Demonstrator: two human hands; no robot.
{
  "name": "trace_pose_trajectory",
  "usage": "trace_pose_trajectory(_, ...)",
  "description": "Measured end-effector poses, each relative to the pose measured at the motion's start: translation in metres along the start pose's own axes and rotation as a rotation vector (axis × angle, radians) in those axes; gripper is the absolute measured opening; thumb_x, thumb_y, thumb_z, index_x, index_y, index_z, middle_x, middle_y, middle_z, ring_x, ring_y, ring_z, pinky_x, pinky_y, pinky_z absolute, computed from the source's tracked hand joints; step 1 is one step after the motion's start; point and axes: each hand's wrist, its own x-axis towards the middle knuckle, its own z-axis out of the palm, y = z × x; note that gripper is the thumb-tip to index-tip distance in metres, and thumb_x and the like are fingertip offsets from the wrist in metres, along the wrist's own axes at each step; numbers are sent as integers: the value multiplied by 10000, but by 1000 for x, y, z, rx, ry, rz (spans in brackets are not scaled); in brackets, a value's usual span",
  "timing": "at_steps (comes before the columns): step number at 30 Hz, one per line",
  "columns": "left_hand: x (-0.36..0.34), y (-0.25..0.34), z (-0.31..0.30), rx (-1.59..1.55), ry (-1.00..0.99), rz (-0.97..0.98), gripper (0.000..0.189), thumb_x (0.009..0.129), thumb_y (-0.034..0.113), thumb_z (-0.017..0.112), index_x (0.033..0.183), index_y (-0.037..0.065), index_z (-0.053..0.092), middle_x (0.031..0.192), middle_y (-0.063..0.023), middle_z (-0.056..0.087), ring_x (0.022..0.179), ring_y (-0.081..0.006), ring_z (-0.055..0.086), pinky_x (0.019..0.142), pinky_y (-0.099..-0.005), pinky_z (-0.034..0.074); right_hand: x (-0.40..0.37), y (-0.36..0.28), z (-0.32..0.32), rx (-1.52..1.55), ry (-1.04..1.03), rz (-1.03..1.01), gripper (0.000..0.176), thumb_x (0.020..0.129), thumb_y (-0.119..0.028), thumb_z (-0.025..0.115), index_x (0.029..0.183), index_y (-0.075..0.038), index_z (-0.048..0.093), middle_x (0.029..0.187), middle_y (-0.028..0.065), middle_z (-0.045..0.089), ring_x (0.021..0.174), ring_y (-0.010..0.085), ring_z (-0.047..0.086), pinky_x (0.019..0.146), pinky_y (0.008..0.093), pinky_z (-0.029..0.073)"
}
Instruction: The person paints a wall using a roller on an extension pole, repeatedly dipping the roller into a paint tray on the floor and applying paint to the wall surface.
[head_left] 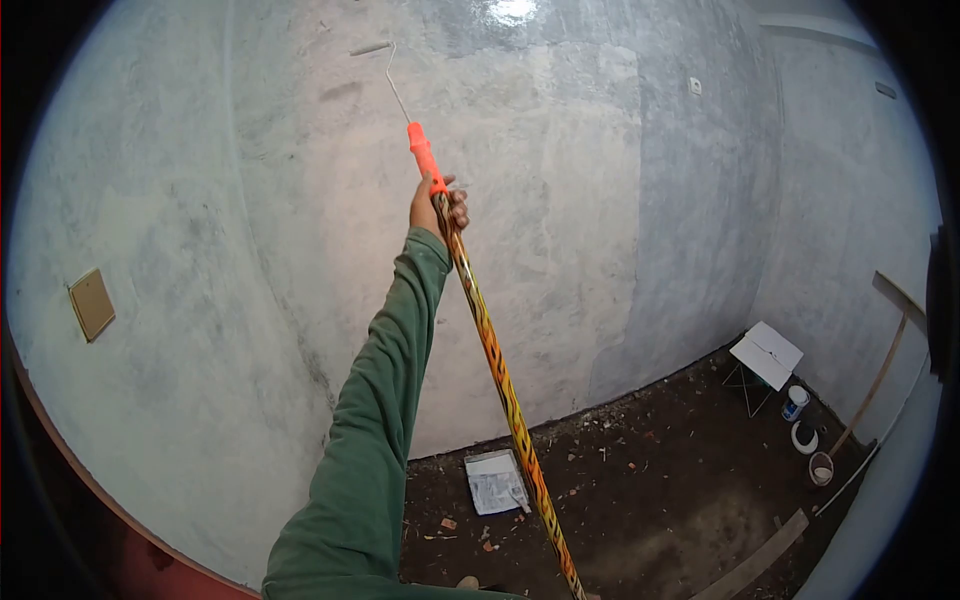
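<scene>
- One left hand (pixel 440 208), closed around one patterned pole (pixel 497 365) just below its orange handle (pixel 424 157); right hand's grip cannot be told.
- One roller (pixel 371 48) — atop the handle's wire, before the upper wall (pixel 520 150); contact unclear.
- One tray (pixel 497 483) — on the floor (pixel 640 500), near the wall's base.
- Three containers (pixel 795 403), beside one white board (pixel 767 354) on a stand.

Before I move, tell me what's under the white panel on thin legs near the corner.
Under the white panel, thin legs and a little of the dark floor show. Anything farther back beneath it is covered by the panel.
</scene>
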Motion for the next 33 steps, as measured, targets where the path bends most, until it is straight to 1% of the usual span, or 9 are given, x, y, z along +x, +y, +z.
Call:
trace_pose_trajectory(3,-22,-16,13,84,1,10,480,960,473,413,1147,31,428,651,-44,433,449,-121,385,418,-263,346,36,-58,-19,167,11,-4,353,978,-274,430,1202,-35,564,844,207,616,720,375,573,609,465,447)
trace_pose_trajectory(7,-51,-36,24,177,25,-2,468,983,462,363,1176,40,424,615,-19,412,416,-114,367,396,-266,333,58,-87,-33,117,23,-71,348,988,-261,418,1218,-34,546,882,193,632,741,366,594,625,428,469)
trace_pose_trajectory(10,-62,-48,21,174,20,17,500,982,476,360,1202,31,414,612,-13,400,401,-110,356,379,-267,323,63,-105,-43,-7,205,-217,334,986,-243,431,1224,-36,540,910,185,646,775,359,625,670,403,491)
trace_pose_trajectory(12,-60,-50,15,171,16,35,527,972,491,369,1184,10,402,598,-21,403,377,-123,389,350,-288,351,63,-112,-51,167,40,-77,355,988,-268,425,1237,-39,534,983,189,651,858,363,639,741,401,499)
trace_pose_trajectory(18,-64,-54,14,212,77,24,512,983,478,351,1209,23,417,607,-3,388,392,-101,343,367,-263,317,63,-111,-58,92,-107,120,342,984,-256,432,1229,-43,538,1052,199,640,922,396,620,790,427,492)
trace_pose_trajectory(21,-62,-56,12,207,80,12,513,984,478,350,1214,23,415,607,-4,388,393,-102,343,368,-264,319,63,-109,-56,18,1,5,321,979,-235,445,1231,-57,532,1066,201,639,922,407,620,792,441,493)
trace_pose_trajectory(25,-58,-60,8,177,91,8,515,984,480,350,1213,24,415,607,-6,388,392,-101,340,371,-263,323,68,-113,-62,49,-58,91,325,980,-238,445,1243,-63,522,1116,203,625,963,405,614,807,449,490)
trace_pose_trajectory(31,-81,-75,3,215,88,-29,563,980,487,356,1290,18,384,659,-58,499,428,-135,456,401,-284,398,78,-120,-58,84,-26,49,332,991,-246,435,1264,-71,503,1129,199,620,992,391,616,820,437,488)
trace_pose_trajectory(33,-106,-85,1,222,28,-49,601,977,492,365,1356,27,345,711,-88,553,493,-174,549,454,-321,471,83,-122,-55,96,63,-117,341,996,-255,430,1278,-73,490,1118,193,624,982,378,625,813,427,491)
